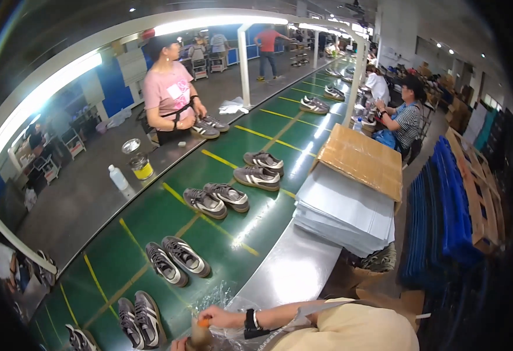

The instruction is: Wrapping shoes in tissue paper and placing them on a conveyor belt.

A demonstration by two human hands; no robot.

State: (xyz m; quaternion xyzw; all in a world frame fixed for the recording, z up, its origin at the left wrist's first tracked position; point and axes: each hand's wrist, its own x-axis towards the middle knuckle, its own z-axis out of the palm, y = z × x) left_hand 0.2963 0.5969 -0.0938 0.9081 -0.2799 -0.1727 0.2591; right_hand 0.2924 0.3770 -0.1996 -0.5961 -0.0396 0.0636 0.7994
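A: Setting: factory hall, strip lights overhead. A long green conveyor belt [151, 231] with yellow cross lines runs away from the wearer, flanked by a grey metal surface [291, 272] on the near right. Grey shoes with white stripes ride the belt in pairs, e.g. one pair [177, 260] near the wearer and another pair [216, 200] farther on, each pair well apart from the next. The spacing probably keeps pairs matched and within reach of each station.

B: Wearer's hands?

A: Both at the bottom edge. The right hand [218, 319], with a dark band at the wrist, has its fingers closed around a small orange object [204, 322]; what kind of object cannot be told. The left hand [187, 341] is mostly cut off by the frame; its fingers appear curled around something brown, but the grip cannot be judged. Both are over crinkled clear plastic film [221, 295] at the belt's near edge, just beside the nearest shoes [139, 319].

B: Other stations?

A: A person in a pink shirt [168, 96] stands at the far side, hands on a pair of shoes [208, 127]; a white bottle [118, 177] and a yellow-labelled tin [142, 167] stand near, likely kept within arm's reach. A stack of white sheets [344, 216] topped by cardboard [361, 161] sits at the right, beside a seated person in a striped shirt [407, 120].
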